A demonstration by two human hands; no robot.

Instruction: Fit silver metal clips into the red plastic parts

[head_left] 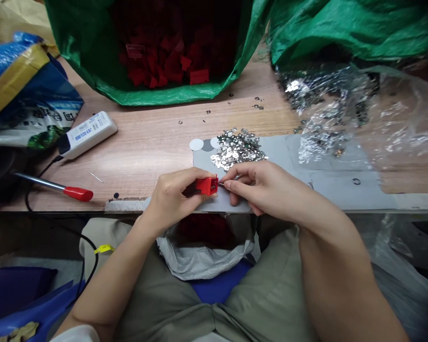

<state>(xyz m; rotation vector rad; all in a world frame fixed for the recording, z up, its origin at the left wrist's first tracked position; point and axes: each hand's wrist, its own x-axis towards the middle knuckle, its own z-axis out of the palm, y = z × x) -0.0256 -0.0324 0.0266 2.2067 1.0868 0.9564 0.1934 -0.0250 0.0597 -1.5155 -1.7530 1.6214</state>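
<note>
Left hand (174,191) is clamping the red plastic piece (207,185) above the table's (142,128) near edge; right hand (258,184) is pinching a small dark part (221,184) at its right end, touching or not unclear. Metal pile (239,148) is lying just beyond. Holding red steady, keeping the part straight, seems wisest; forcing risks bending.

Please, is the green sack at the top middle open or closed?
Open: the green sack gapes, showing red plastic pieces inside.

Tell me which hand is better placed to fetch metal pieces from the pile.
Probably the right hand: it sits nearer the pile of metal pieces, while the left hand grips the red part.
</note>
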